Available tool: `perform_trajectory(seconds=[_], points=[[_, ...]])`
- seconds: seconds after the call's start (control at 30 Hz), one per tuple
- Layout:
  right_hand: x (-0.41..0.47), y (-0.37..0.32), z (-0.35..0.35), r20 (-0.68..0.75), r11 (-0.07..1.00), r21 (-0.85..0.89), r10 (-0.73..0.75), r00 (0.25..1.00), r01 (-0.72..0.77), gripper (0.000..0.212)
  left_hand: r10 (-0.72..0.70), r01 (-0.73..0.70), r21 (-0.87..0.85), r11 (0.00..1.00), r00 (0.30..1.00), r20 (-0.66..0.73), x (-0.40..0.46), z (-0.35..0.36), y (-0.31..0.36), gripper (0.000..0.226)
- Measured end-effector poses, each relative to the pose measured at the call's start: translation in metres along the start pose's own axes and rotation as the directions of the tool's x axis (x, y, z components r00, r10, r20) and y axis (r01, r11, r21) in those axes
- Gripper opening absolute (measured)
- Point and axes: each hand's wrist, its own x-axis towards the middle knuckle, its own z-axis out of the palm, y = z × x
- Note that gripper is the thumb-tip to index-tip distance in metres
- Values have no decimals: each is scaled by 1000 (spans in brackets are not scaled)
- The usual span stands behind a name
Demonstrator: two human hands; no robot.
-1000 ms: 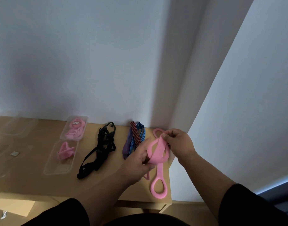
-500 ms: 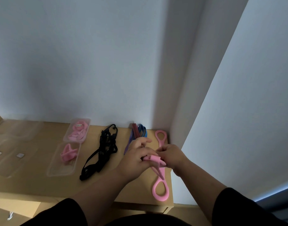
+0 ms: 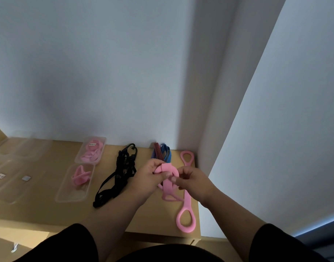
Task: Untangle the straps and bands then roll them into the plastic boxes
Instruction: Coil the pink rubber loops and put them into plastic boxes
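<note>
Far left of the hands, clear plastic boxes (image 3: 75, 184) on the bench (image 3: 49, 210) hold pink bands; a black strap (image 3: 120, 174) lies nearer. Left hand (image 3: 147, 178) and right hand (image 3: 194, 181) both pinch a pink band (image 3: 169, 172), covering blue bands (image 3: 165, 153) behind; a long pink strap (image 3: 187, 205) lies under the right hand.

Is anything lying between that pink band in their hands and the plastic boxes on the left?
Yes. The black strap tangle lies on the table between the pink band, gripped by the left hand and right hand, and the plastic boxes. Carried above the table, the band would pass over it.
</note>
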Motion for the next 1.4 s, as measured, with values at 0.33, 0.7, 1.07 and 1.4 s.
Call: perform_trajectory(seconds=[0.33,0.7,1.07,1.4], points=[[-8,1,1,134,995,96,-13,991,0,24,-34,12,-230,973,995,-94,6,1,7,35],[-8,8,13,8,976,-136,-172,985,171,16,-376,295,-555,778,926,-35,14,-6,10,14],[-6,4,18,-99,979,-138,-164,981,150,33,-542,599,-398,695,800,257,-10,-9,6,26],[-3,9,28,-104,993,-115,-44,994,32,18,-472,505,-442,741,860,193,-12,-12,0,50]])
